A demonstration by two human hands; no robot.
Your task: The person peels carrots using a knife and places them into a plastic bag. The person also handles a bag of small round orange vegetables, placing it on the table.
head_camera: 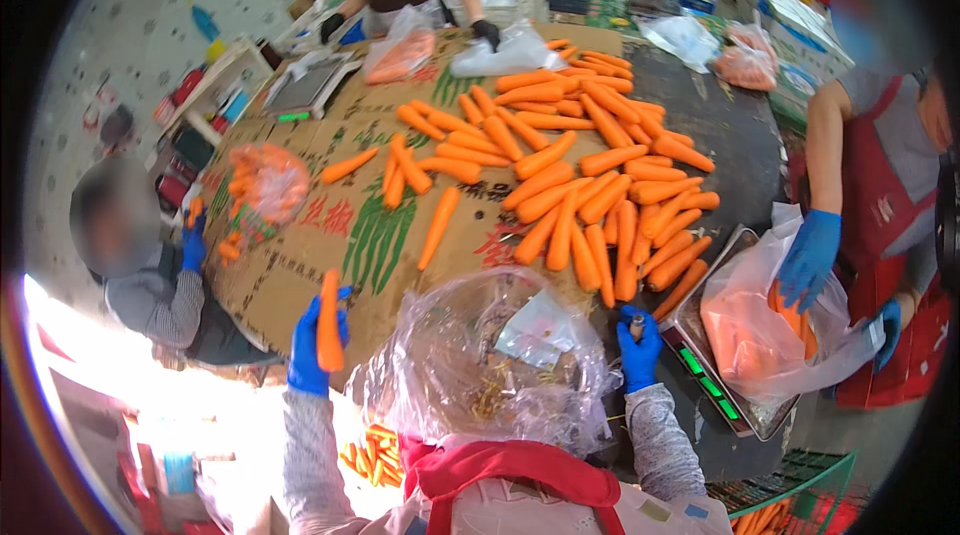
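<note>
My left hand (pixel 319 340), in a blue glove, holds a carrot (pixel 329 321) upright over the near left edge of the table. My right hand (pixel 640 344), also gloved in blue, grips a small knife or peeler by its handle (pixel 637 326), close to the nearest carrots; its blade cannot be made out. Between my hands lies an open clear plastic bag (pixel 450 355) with trimmings and a pale paper piece in it. Beyond it a large pile of carrots (pixel 600 182) spreads over printed cardboard (pixel 315 257), with one single carrot (pixel 439 227) apart from the pile.
A co-worker at the right handles a bag of carrots (pixel 742 332) on a scale (pixel 705 377). Across the table another person touches a white bag (pixel 510 51); another scale (pixel 307 89) stands there. A third person sits at the left by bagged carrots (pixel 270 182). A green crate (pixel 810 486) stands below right.
</note>
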